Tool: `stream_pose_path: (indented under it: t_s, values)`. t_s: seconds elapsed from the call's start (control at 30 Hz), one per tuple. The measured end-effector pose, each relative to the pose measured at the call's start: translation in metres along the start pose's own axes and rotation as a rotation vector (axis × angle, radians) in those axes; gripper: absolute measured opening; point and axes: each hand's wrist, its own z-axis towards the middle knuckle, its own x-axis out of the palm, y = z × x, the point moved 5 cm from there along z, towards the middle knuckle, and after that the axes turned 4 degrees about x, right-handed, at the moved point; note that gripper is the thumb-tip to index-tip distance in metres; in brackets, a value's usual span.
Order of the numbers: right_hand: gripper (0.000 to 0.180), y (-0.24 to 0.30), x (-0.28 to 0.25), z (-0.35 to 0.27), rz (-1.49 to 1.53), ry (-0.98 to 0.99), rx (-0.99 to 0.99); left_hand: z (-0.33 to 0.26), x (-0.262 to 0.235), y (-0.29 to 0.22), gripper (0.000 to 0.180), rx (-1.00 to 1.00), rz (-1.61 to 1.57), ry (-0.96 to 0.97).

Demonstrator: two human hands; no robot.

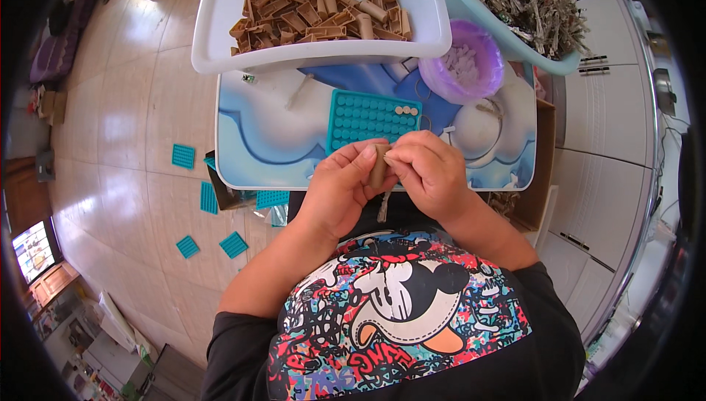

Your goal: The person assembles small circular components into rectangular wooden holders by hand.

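Upright between my hands is a small brown cylinder [379, 168], gripped by the fingers of my left hand [340, 184]. The fingers of my right hand [434, 176] are pinched together at its upper right side. Whatever they hold there is too small to make out. A pale, frayed cord end [383, 207] hangs below the cylinder. Just beyond my fingers lies a teal tray [353, 115] with rows of round pockets. A few small pale discs [406, 110] sit at its far right.
A white bin [213, 51] of brown plastic pieces stands at the far side of the blue patterned table [268, 158]. A purple-lined bowl [489, 81] holds whitish bits. Behind it, a pale blue tub [507, 33] is heaped with frayed cords. Several teal trays [234, 245] lie on the floor.
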Motion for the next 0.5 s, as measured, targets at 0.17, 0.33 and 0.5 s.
stream_pose_path:
  t_s: [0.17,0.33,0.5]
  values:
    - [0.019,-0.009,-0.004,-0.004,0.265,0.083,0.2,-0.003,0.006,-0.001,0.03,-0.047,0.031,-0.005]
    - [0.024,-0.023,-0.011,-0.02,0.762,0.219,0.484,-0.008,0.021,0.008,0.031,-0.215,0.095,0.142]
    - [0.035,-0.049,-0.071,-0.05,0.917,0.005,0.483,-0.002,0.016,-0.024,0.018,0.252,0.691,0.002]
